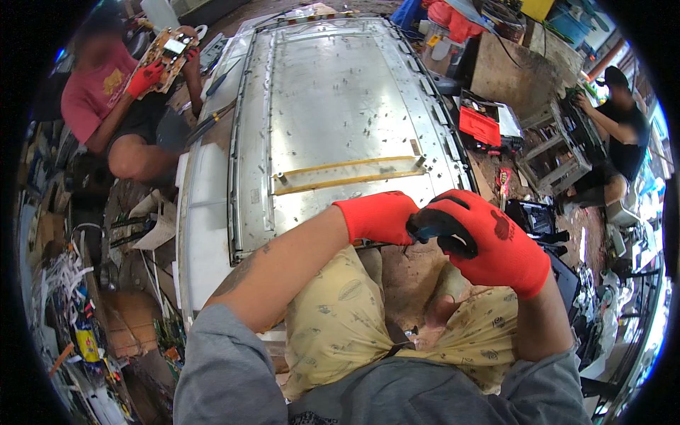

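Observation:
My two hands, in red gloves with dark palms, meet over the near edge of a large silvery metal panel [333,92]. My left hand [379,217] looks curled closed, its fingers mostly hidden at the meeting point. Just beside it, my right hand [492,237] has its fingers bent in and closed. A small dark bluish piece [427,231] shows between the hands; its kind cannot be made out. On the panel, just beyond my hands, lies a flat strip with yellow edges [347,174] and short posts near its ends.
White sheets [205,227] lie under the panel's left side, with long-handled tools [212,122] beside it. At left a person holds a circuit board [166,58]. An open red toolbox [479,126] and a wooden frame [556,152] stand right, near another person. Scrap [78,304] crowds the left.

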A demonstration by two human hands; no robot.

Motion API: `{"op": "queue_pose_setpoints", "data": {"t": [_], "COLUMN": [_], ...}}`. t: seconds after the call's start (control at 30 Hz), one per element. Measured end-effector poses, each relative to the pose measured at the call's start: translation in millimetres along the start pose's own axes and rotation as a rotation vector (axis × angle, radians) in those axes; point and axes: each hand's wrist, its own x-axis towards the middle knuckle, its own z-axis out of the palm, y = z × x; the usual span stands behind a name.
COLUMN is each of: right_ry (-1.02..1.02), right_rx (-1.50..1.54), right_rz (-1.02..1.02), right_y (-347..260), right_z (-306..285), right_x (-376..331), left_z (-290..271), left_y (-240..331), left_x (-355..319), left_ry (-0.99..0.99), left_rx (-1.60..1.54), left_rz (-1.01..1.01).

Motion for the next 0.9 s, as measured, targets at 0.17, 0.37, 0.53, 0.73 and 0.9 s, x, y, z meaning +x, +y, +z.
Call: {"op": "queue_pose_setpoints", "data": {"t": [0.17,0.37,0.53,0.73,0.9], "right_ry": [0.055,0.277,0.494,0.589,0.657], "right_rx": [0.251,0.553,0.466,0.396,0.442], "right_rz": [0.096,0.136,0.067,0.254,0.262], "right_y": [11.3,46.1,70.9,97.2,110.0], "right_z": [5.8,-21.6,-46.2,-64.0,-68.1], "right_x": [-5.1,-16.0,-25.6,-24.1,-28.8], "left_z": [6.9,-22.8,-26.5,-30.4,-39.9], "left_y": [-12.0,-67.7,-96.5,-83.6,-77.6], "left_x": [7.5,4.5,32.4,86.2,114.0], "left_ry": [0.021,0.541,0.368,0.197,0.116], "left_rx": [-0.021,0.019,0.420,0.753,0.804], "left_rz": [-0.062,-0.152,-0.340,-0.336,-0.288]}}
